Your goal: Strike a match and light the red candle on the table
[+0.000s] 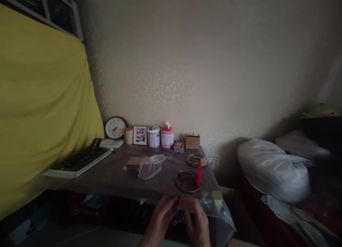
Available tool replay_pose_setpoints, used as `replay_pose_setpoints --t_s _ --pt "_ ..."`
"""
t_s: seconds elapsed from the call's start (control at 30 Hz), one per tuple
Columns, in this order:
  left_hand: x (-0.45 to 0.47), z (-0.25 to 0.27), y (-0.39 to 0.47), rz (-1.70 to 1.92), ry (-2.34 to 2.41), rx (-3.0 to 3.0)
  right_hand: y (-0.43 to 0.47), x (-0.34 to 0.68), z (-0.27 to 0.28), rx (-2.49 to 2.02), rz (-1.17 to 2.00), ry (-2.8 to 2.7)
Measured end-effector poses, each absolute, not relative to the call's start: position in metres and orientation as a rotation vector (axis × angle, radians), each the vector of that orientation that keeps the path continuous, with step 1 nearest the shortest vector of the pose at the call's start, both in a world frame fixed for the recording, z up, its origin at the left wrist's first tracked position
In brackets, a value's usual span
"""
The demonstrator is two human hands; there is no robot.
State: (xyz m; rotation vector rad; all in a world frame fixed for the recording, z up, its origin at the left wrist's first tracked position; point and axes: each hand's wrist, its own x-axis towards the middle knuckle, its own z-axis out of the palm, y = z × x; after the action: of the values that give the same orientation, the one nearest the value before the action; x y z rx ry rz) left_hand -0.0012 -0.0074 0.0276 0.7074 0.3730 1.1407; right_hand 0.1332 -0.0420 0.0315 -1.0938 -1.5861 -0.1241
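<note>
My left hand [166,214] and my right hand [195,218] come together just in front of the table's near edge. Their fingertips meet in a pinch around something small and dark that I cannot make out. Just beyond them lies a round metal plate [187,183] with dark residue in it. A red candle [199,174] stands upright at the plate's right side. Behind it is a second metal plate [191,161] heaped with thin pale sticks, perhaps matches or swabs. Left of the plates, a stack of small brown boxes [134,163] sits partly in a clear plastic bag [152,167].
Along the wall stand a clock [115,127], a panda picture [140,135], two tins, a lucky cat figurine [167,125] and a small cardboard box [192,141]. A large green book [80,163] lies at left beside a yellow curtain [45,97]. White bags [272,170] are at right.
</note>
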Motion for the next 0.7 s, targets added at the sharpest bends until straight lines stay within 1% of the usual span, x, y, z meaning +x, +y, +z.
replay_pose_setpoints --t_s 0.17,0.37,0.47,0.6,0.7 --pt "-0.003 0.029 -0.015 1.114 0.422 0.707 -0.045 0.143 0.033 -1.185 -0.094 -1.512" --pt "-0.001 0.034 -0.020 1.112 0.438 0.710 -0.070 0.136 0.057 -1.056 -0.087 -1.529" --pt "0.002 0.044 -0.027 1.129 0.436 0.714 -0.063 0.140 0.043 -1.095 -0.010 -1.564" --pt "-0.001 0.053 -0.036 1.122 0.447 0.752 -0.043 0.161 0.017 -1.270 0.041 -1.384" --pt "-0.005 0.051 -0.038 1.131 0.473 0.756 -0.040 0.170 0.017 -1.311 0.073 -1.277"
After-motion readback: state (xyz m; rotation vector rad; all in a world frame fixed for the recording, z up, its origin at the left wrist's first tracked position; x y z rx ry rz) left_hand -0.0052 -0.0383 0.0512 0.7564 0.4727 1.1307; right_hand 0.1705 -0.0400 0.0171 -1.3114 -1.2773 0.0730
